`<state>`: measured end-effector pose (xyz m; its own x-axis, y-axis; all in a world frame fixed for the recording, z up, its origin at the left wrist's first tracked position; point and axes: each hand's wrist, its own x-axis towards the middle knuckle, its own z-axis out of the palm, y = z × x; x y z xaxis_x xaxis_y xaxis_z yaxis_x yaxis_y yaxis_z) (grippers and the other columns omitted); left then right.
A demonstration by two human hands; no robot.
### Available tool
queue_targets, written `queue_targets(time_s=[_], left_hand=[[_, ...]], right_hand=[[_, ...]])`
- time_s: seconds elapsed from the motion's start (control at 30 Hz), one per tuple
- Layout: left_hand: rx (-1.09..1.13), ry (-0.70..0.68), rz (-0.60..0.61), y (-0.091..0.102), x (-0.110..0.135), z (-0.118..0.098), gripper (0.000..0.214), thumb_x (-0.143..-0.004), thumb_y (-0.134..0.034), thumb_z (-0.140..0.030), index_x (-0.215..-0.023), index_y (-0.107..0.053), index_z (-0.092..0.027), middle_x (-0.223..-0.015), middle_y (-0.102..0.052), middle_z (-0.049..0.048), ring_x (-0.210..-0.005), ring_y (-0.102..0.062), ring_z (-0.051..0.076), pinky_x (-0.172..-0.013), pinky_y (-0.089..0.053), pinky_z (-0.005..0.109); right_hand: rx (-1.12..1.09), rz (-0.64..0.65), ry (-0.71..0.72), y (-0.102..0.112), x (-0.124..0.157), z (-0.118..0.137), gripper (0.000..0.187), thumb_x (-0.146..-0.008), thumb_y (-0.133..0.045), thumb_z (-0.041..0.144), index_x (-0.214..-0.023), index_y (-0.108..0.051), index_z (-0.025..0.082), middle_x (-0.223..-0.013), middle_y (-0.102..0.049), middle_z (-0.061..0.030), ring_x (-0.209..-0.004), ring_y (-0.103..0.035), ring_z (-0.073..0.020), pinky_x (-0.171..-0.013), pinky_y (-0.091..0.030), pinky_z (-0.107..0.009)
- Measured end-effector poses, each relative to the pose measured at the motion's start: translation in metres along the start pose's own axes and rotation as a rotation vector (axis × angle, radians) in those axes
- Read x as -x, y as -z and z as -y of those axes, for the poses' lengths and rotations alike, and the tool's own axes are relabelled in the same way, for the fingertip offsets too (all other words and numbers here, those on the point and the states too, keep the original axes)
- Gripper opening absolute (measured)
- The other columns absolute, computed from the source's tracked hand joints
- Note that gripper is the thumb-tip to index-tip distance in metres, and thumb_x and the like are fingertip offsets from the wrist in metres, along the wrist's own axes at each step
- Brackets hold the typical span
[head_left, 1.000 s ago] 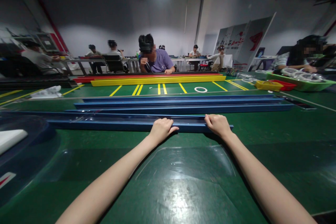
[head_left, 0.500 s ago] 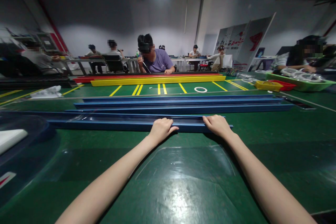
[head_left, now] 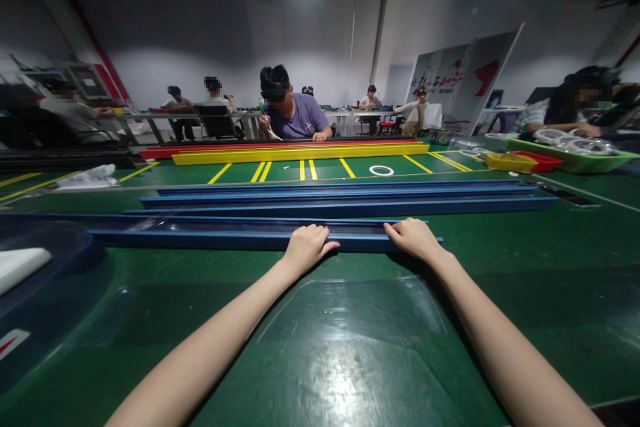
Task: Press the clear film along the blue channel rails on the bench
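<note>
Gripping a long blue rail [head_left: 210, 233] with both hands, near the middle of a green table [head_left: 500, 267]. Lying flat there, open side up, from 9 to 3 o'clock, with the left end lost behind a clear dome [head_left: 45, 280] at 9 o'clock.

With the left hand [head_left: 306, 247]: fingers curled over the rail's near wall and pressed together, thumb stuck out toward 3 o'clock along the front face.

With the right hand [head_left: 411, 238], at 3 o'clock of the left and apart from it, close to the rail's right end: fingers laid together over the near wall, pointing to 10 o'clock. Thumb hidden, so no telling whether closed around the wall.

At 6 o'clock of the hands, between the forearms, flat on the table: a clear sheet [head_left: 350, 313].

At 12 o'clock, just beyond the rail and parallel to it: more blue, the far rails [head_left: 350, 199]. Farther toward 12, among yellow floor-style lines: a white ring [head_left: 381, 171], then a yellow rail [head_left: 300, 154] and a red rail [head_left: 210, 147] side by side. Behind these, seated: a person [head_left: 300, 119] in a purple shirt.

At 2 o'clock: a yellow tray [head_left: 507, 161] and a green tray [head_left: 580, 163] with white rings in it.

At 10 o'clock: a white cloth [head_left: 87, 175].
</note>
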<state>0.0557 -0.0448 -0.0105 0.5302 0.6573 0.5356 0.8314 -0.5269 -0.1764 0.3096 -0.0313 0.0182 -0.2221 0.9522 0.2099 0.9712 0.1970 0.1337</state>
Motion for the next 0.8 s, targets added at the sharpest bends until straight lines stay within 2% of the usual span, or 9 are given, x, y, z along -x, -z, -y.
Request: queue_targets(time_s=[0.17,0.8], left_hand=[[0.001,0.000,0.003,-0.0010,0.0002,0.0001,0.038,-0.083,-0.038,-0.049,-0.072,-0.053,-0.016,-0.067,-0.057,0.0042,-0.065,-0.052,0.016,-0.054,-0.031,0.025],[0.035,-0.006,-0.024,-0.0022,0.0008,0.0006,0.039,-0.084,-0.036,-0.049,-0.071,-0.053,-0.016,-0.067,-0.057,0.0050,-0.065,-0.051,0.017,-0.055,-0.030,0.026]], right_hand=[[-0.018,0.028,-0.002,0.0035,0.0015,0.0027,0.056,-0.086,-0.022,0.040,-0.064,-0.067,0.017,-0.069,-0.067,-0.0100,-0.064,-0.061,-0.0175,-0.055,-0.033,-0.024],[0.011,0.000,-0.003,0.0023,0.0047,0.0011,0.055,-0.086,-0.021,0.043,-0.067,-0.066,0.018,-0.071,-0.067,-0.0084,-0.065,-0.061,-0.0162,-0.054,-0.033,-0.023]])
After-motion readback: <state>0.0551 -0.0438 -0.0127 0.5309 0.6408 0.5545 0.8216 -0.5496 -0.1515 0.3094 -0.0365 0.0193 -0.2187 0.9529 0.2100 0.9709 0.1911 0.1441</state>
